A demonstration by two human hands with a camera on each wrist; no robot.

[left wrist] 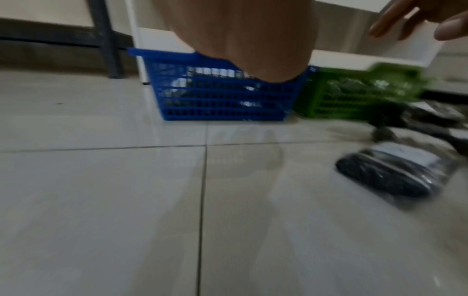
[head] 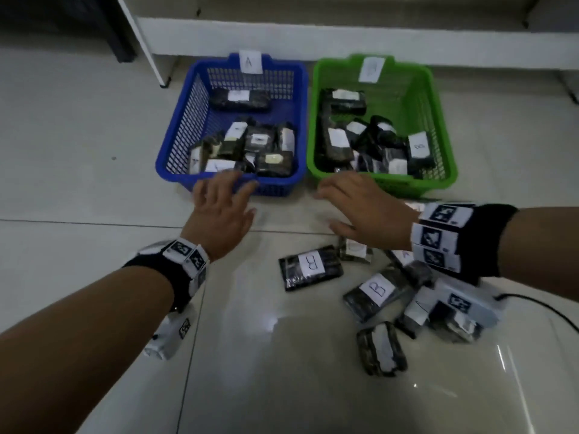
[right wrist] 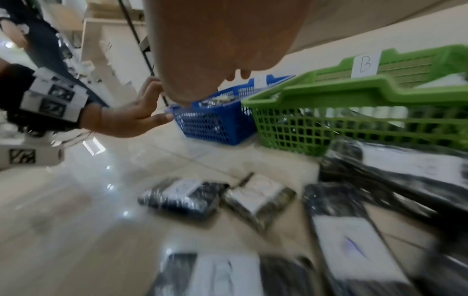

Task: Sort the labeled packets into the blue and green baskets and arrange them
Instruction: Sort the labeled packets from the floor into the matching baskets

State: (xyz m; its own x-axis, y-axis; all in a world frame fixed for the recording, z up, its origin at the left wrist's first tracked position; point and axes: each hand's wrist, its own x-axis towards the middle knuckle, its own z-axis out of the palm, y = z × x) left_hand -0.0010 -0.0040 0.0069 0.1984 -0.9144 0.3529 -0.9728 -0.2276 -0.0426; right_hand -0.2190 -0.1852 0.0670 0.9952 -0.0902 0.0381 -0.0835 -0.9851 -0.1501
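Note:
A blue basket (head: 175,142) tagged A and a green basket (head: 438,126) tagged B stand side by side on the floor, each holding several dark packets with white labels. My left hand (head: 224,202) hovers with spread fingers just before the blue basket's near rim, holding nothing. My right hand (head: 360,208) hovers empty, fingers relaxed, before the green basket's near rim. Several loose packets lie on the floor at the right, among them one labeled B (head: 310,267) and another labeled B (head: 376,291). The right wrist view shows the blue basket (right wrist: 215,124), the green basket (right wrist: 341,100) and my left hand (right wrist: 131,120).
White shelving or furniture (head: 282,29) runs along the wall behind the baskets, with a dark leg (head: 116,29) at the far left. A black cable (head: 545,311) trails on the tiled floor at the right. Bare tiles (head: 94,136) lie left of the blue basket.

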